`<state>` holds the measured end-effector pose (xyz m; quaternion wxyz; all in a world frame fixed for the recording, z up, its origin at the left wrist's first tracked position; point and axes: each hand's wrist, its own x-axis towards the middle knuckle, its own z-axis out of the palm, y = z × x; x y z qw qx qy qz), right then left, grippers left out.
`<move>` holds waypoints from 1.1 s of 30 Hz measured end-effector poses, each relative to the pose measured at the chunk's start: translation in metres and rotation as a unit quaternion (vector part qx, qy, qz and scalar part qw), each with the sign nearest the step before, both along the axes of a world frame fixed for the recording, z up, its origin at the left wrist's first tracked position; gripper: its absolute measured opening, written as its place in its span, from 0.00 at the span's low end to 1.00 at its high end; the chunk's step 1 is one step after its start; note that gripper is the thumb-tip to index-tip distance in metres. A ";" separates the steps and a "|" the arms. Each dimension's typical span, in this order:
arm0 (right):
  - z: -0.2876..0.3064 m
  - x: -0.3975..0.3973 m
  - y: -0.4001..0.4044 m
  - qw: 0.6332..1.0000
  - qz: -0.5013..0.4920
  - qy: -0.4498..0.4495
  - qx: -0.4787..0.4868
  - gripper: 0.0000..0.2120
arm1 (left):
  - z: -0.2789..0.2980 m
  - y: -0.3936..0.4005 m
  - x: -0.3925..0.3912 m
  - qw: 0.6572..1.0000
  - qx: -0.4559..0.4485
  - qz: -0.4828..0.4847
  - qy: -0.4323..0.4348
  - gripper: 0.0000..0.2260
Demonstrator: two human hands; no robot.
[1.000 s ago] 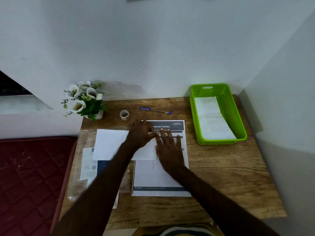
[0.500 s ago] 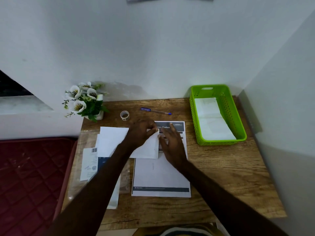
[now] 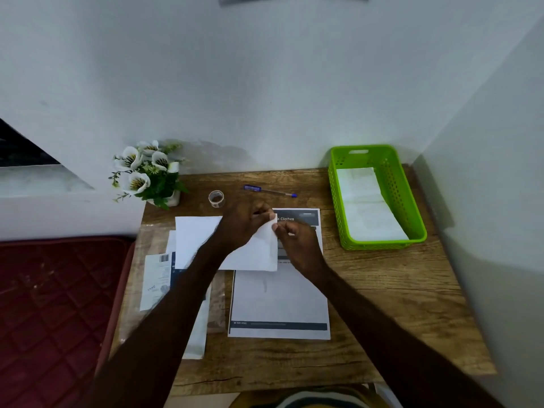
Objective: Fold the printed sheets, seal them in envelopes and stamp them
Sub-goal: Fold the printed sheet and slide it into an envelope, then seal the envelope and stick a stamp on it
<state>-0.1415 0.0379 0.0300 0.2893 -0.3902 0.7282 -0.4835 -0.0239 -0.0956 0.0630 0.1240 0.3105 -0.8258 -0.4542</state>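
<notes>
L hand [image 3: 245,223] lies over the white envelope [image 3: 200,241] near table [image 3: 382,290] centre, grip curled, thumb & fingertips pinching the envelope's upper R corner, which lifts a bit off the paper below. R hand [image 3: 300,245] sits just beside it at 3 o'clock, fingers bent, tips meeting the same corner/edge; looks like a pinch too, tho the contact is partly hidden by the L hand. Envelope lies w/ its long side across, overlapping the top L part of the printed sheet [image 3: 279,301], which lies flat w/ a dark header reading "...Clothes" at its 12 o'clock end & a dark bar at its 6 o'clock end. More paper pokes out under the envelope's L side. At 9 o'clock of the sheet: a clear plastic pack [image 3: 156,278] w/ barcode label, partly under the L forearm. Towards 12 o'clock of the hands: small tape roll [image 3: 216,198], then a blue pen [image 3: 269,191] lying crosswise near the wall. Potted white flowers [image 3: 147,172] at the table's 10 o'clock corner. Green basket [image 3: 412,219] at 2 o'clock holds folded white papers [image 3: 368,207]. Dark red quilted mattress [image 3: 53,304] beside the table at 9 o'clock.
</notes>
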 end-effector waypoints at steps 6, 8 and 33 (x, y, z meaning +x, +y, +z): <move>-0.006 0.014 0.018 1.000 -0.012 0.012 -0.001 0.15 | 0.012 -0.001 -0.004 0.999 -0.037 0.029 0.004 0.07; -0.005 0.018 0.025 0.999 -0.021 0.029 0.014 0.11 | 0.015 -0.001 -0.006 0.998 -0.055 0.037 0.003 0.07; 0.054 -0.053 -0.044 0.988 -0.151 -0.023 0.008 0.11 | 0.031 -0.015 -0.021 0.930 0.057 0.360 0.041 0.11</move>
